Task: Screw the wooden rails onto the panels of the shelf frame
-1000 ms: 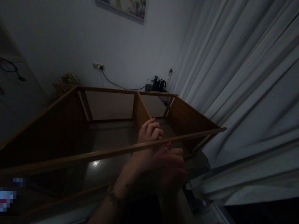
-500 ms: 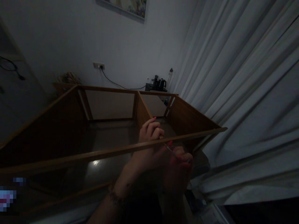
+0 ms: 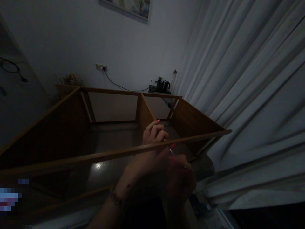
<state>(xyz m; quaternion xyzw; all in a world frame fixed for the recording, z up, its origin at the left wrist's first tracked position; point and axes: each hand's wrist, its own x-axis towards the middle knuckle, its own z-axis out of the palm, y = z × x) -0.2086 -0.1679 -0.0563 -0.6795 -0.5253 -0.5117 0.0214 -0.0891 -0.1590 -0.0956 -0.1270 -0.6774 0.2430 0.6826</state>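
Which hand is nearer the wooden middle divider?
Left hand, at the near end of the divider; the right hand is farther off, below the front rail in view.

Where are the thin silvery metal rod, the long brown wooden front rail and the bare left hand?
Thin silvery metal rod (image 3: 172,152): head view, on its exposed shaft.
Long brown wooden front rail (image 3: 114,153): head view, on its middle stretch.
Bare left hand (image 3: 152,135): head view, near its knuckles.
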